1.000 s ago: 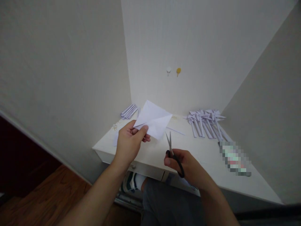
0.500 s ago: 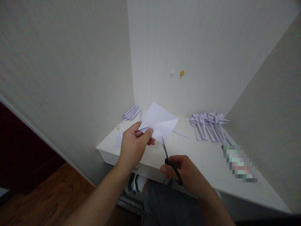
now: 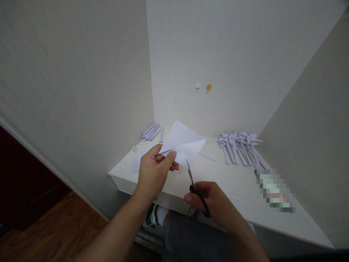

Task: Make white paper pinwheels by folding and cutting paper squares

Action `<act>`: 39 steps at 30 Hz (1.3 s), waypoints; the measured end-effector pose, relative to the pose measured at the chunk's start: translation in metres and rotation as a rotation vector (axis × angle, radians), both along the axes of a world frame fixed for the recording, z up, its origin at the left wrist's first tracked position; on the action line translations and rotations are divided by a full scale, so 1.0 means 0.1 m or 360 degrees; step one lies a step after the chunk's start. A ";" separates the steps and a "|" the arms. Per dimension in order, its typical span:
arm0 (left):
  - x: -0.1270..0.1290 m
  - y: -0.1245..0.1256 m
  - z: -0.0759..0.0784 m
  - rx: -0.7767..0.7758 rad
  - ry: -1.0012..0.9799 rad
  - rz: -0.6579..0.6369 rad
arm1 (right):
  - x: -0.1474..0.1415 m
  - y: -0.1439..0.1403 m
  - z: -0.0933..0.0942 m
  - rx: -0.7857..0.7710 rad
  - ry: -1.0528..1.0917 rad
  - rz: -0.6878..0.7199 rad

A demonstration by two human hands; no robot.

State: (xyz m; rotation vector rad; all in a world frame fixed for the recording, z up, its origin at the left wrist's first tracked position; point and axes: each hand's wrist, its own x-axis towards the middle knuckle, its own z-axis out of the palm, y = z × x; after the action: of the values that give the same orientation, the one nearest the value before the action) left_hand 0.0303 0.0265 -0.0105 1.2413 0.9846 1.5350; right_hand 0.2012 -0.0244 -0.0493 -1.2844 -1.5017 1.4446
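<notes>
My left hand [image 3: 156, 169] pinches the left corner of a square white sheet of paper [image 3: 188, 140], thumb on top and fingers beneath. A slit runs inward from that corner, and crease lines cross the sheet. In my right hand [image 3: 211, 200] is a pair of scissors [image 3: 191, 178] with black handles, its blades together and pointing up. Their tip lies by the paper's lower edge; whether it touches cannot be made out. Behind my left hand, part of another flat white sheet [image 3: 137, 162] shows on the white desktop [image 3: 218, 189].
Rolled paper sticks [image 3: 151, 131] are stacked at the back left, with small pins [image 3: 135, 148] nearby. Several paper pinwheels [image 3: 240, 145] on sticks lie at the back right. A blurred-out flat item [image 3: 275, 191] is in front of them. White and yellow hooks [image 3: 208, 87] are on the wall.
The camera view has shifted slightly. My hands, the paper and the scissors keep nearly the same positions relative to one another.
</notes>
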 end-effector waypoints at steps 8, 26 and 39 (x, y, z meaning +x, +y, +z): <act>0.00 0.01 -0.04 -0.0025 -0.0023 -0.0017 | -0.01 0.00 -0.03 -0.0009 0.0020 0.0023; 0.03 -0.03 0.00 -0.0006 -0.0069 -0.0016 | -0.01 0.02 -0.03 0.0019 -0.0010 0.0015; 0.05 -0.03 -0.02 -0.0053 -0.0101 -0.0030 | -0.01 0.02 -0.05 0.0014 -0.0035 0.0032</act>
State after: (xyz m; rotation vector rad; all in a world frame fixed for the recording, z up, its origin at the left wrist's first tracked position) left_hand 0.0348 0.0239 -0.0129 1.1686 0.9510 1.5279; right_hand 0.1999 -0.0225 -0.0543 -1.2877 -1.5378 1.4394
